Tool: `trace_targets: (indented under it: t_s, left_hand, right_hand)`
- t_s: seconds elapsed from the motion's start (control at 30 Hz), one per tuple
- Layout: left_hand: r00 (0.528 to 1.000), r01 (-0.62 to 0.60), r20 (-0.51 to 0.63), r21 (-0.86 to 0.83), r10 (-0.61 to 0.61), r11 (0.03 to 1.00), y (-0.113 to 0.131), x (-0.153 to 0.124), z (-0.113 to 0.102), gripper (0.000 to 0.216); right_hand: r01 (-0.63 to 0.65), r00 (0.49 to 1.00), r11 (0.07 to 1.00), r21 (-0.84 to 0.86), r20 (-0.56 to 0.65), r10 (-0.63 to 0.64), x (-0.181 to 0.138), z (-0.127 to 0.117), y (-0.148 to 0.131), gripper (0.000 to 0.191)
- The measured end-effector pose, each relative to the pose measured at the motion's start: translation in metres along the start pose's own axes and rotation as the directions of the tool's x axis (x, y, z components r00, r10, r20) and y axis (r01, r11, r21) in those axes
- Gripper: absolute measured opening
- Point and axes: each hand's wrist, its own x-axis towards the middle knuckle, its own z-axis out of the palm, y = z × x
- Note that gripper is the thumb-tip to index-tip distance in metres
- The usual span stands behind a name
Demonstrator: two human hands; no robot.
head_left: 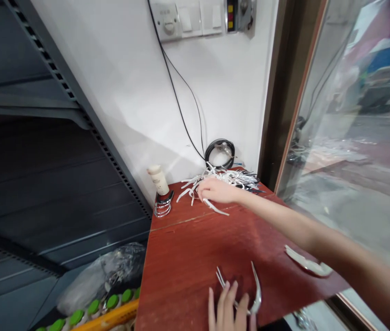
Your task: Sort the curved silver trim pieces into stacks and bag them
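red table (177, 248), coil (219, 141) behind the strip pile (245, 178), tub (159, 180) to its left
right hand (215, 190) at the pile, can't tell its grip; left hand (232, 310), fingers spread, over loose strips (258, 294)

No words, brands or numbers can be read. On the wall (119, 69) above the far edge of the desk (181, 248), the dial plate (161, 28) bears small marks over its knob (169, 28) (perhaps characters, too blurred to make out). The pale cylinder (159, 180) at the far left corner carries faint, illegible marks.
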Motion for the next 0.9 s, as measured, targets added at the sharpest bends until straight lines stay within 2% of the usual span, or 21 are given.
trace_targets:
  t_s: [0.1, 0.17, 0.23, 0.3, 0.37, 0.47, 0.63, 0.77, 0.9]
  left_hand:
    - [0.994, 0.035, 0.101, 0.01, -0.035, 0.999, 0.001, 0.001, -0.008, 0.028]
    - [0.984, 0.069, 0.163, 0.042, -0.075, 0.997, 0.001, 0.002, -0.014, 0.037]
    - [0.971, 0.1, 0.205, 0.101, -0.119, 0.99, 0.001, 0.002, -0.02, 0.045]
    - [0.96, 0.1, 0.244, 0.147, -0.134, 0.984, 0.001, 0.004, -0.024, 0.05]
    - [0.953, 0.083, 0.275, 0.16, -0.125, 0.984, 0.002, 0.006, -0.027, 0.051]
    - [0.952, 0.063, 0.289, 0.138, -0.101, 0.988, 0.003, 0.01, -0.03, 0.046]
    - [0.951, 0.068, 0.291, 0.136, -0.105, 0.988, 0.005, 0.012, -0.03, 0.045]
    - [0.949, 0.069, 0.294, 0.164, -0.115, 0.984, 0.007, 0.014, -0.031, 0.048]
    - [0.95, 0.008, 0.307, 0.139, -0.051, 0.99, 0.006, 0.015, -0.031, 0.047]
  right_hand:
    - [0.131, 0.969, 0.983, -0.131, 0.225, -0.099, -0.034, 0.026, -0.016, 0.023]
    - [0.21, 0.93, 0.975, -0.068, 0.321, -0.178, -0.059, 0.055, -0.024, 0.012]
    - [0.217, 0.926, 0.975, 0.054, 0.306, -0.223, -0.084, 0.078, -0.029, 0.007]
    - [0.134, 0.96, 0.984, 0.12, 0.23, -0.159, -0.104, 0.088, -0.032, 0.013]
    - [0.019, 0.978, 0.99, 0.141, 0.202, -0.048, -0.119, 0.086, -0.031, 0.019]
    - [-0.066, 0.959, 0.986, 0.153, 0.283, 0.02, -0.138, 0.077, -0.026, 0.025]
    - [-0.064, 0.939, 0.991, 0.119, 0.345, 0.02, -0.165, 0.07, -0.023, 0.016]
    - [-0.042, 0.91, 0.994, 0.097, 0.415, -0.002, -0.175, 0.057, -0.039, 0.012]
    - [0.018, 0.894, 0.999, 0.026, 0.448, -0.028, -0.178, 0.047, -0.057, 0.016]
